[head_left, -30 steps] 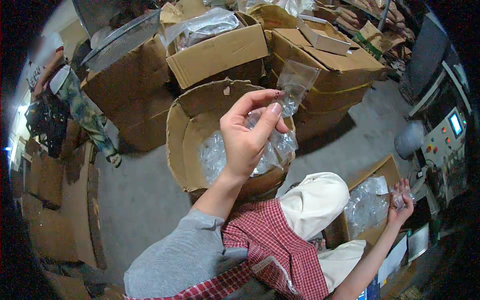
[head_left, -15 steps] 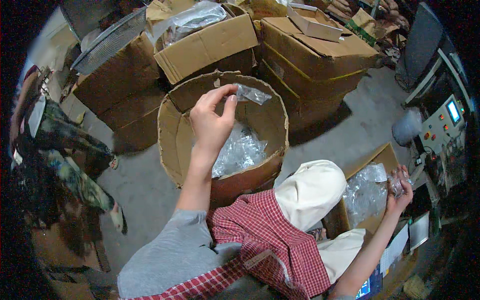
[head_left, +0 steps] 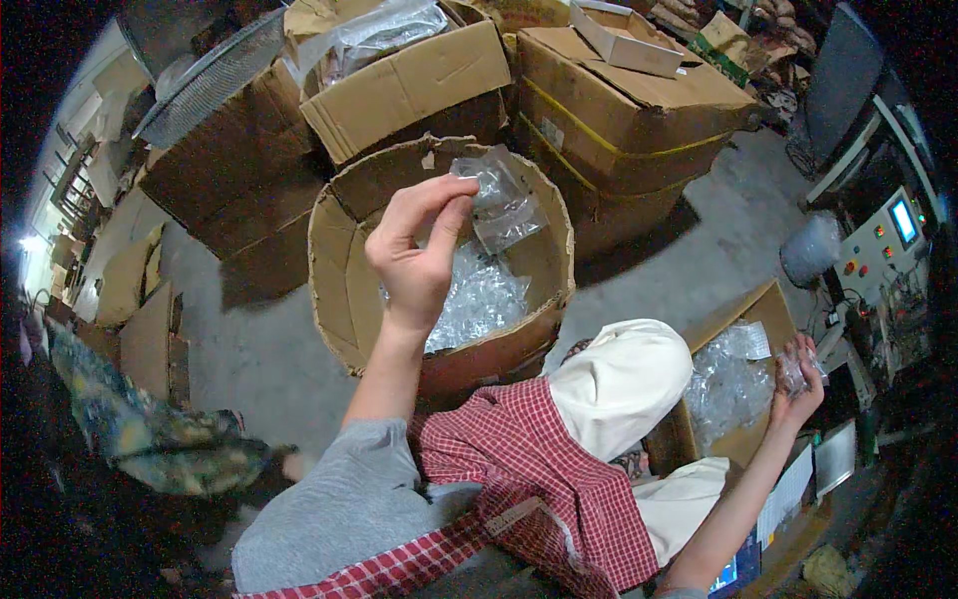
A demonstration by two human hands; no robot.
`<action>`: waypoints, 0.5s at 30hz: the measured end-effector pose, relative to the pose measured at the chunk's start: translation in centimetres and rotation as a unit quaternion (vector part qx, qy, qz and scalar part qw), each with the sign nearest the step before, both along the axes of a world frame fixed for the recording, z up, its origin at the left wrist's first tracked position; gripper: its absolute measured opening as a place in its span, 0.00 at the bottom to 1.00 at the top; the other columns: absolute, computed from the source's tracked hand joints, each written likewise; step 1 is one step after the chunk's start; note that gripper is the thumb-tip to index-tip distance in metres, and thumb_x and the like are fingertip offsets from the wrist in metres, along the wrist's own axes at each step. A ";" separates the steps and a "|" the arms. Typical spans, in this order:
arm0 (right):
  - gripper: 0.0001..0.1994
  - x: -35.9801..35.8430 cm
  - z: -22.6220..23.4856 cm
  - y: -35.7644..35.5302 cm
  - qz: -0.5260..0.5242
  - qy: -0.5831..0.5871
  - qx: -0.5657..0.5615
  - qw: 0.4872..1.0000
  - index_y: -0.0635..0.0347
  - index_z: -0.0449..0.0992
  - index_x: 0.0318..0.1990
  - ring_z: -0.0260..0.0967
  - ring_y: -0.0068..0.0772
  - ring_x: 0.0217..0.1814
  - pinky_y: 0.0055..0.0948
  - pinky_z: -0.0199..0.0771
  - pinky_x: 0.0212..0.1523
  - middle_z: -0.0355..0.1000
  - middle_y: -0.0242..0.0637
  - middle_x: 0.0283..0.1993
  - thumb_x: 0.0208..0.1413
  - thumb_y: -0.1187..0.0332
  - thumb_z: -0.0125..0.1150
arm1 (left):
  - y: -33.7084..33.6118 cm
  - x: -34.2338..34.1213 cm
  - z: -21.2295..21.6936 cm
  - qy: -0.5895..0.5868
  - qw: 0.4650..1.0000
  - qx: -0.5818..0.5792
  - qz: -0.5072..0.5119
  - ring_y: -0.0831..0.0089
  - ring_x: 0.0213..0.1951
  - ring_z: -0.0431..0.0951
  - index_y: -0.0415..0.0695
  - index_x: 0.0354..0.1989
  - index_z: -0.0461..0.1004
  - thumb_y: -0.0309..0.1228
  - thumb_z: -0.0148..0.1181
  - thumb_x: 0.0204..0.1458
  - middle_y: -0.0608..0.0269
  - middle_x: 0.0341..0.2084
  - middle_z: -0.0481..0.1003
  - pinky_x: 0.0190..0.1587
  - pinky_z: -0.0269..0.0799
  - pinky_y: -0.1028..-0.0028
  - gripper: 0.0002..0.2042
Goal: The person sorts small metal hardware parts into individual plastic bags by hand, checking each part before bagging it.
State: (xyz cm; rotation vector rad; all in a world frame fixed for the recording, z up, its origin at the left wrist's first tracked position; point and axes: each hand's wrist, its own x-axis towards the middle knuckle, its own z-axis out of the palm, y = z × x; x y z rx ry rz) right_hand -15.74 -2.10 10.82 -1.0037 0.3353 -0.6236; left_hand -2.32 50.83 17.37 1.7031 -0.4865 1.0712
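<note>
Over a large rounded cardboard box (head_left: 334, 250), my left hand (head_left: 414, 255) pinches a small clear plastic bag (head_left: 509, 215) by its edge between thumb and fingers. Below the bag, a heap of similar clear bags (head_left: 479, 304) lies in the box. Far to the right, my right hand (head_left: 796, 394) is curled around a bunch of clear plastic bags (head_left: 798, 369). It is beside a smaller open carton (head_left: 689, 439) that holds more clear bags (head_left: 733, 384). What exactly is inside the bags is too small to tell.
Cardboard boxes (head_left: 429, 95) stand beyond the rounded one, one with a shallow white tray (head_left: 629, 40) on top. A control panel (head_left: 888, 240) with a lit screen is at the right. Another person in camouflage clothing (head_left: 170, 439) is close on the left.
The bag in my left hand has swung from lying sideways to hanging spread out. My right hand has barely moved. The other person on the left has come nearer the lower edge.
</note>
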 end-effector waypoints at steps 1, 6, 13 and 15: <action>0.30 -0.1 0.0 0.0 -0.001 0.003 -0.003 1.000 0.66 0.60 0.63 0.66 0.45 0.59 0.40 0.78 0.48 0.63 0.47 0.63 0.48 0.72 0.52 | -0.1 -0.1 -0.2 0.067 0.994 -0.076 -0.041 0.73 0.43 0.78 0.39 0.37 0.80 0.20 0.60 0.52 0.61 0.37 0.80 0.48 0.71 0.74 0.06; 0.30 0.3 -0.2 0.3 -0.003 0.026 -0.009 1.000 0.65 0.61 0.62 0.64 0.45 0.62 0.39 0.75 0.49 0.63 0.45 0.64 0.49 0.71 0.54 | 0.3 0.0 0.1 0.092 0.988 -0.111 -0.062 0.75 0.41 0.77 0.38 0.38 0.81 0.20 0.61 0.51 0.61 0.38 0.80 0.48 0.71 0.76 0.07; 0.29 0.6 -0.2 0.8 -0.015 0.036 -0.007 0.999 0.65 0.62 0.62 0.64 0.46 0.62 0.40 0.75 0.49 0.65 0.43 0.63 0.50 0.70 0.55 | 0.7 -0.1 0.2 0.121 0.974 -0.150 -0.118 0.74 0.44 0.77 0.35 0.41 0.79 0.20 0.58 0.51 0.60 0.40 0.80 0.52 0.68 0.76 0.10; 0.28 0.7 0.0 1.3 -0.025 0.044 -0.017 0.999 0.65 0.62 0.62 0.65 0.46 0.62 0.39 0.76 0.48 0.66 0.44 0.62 0.51 0.71 0.54 | 0.9 -0.2 0.4 0.132 0.971 -0.155 -0.123 0.73 0.45 0.77 0.35 0.42 0.79 0.19 0.58 0.50 0.59 0.40 0.80 0.52 0.68 0.75 0.11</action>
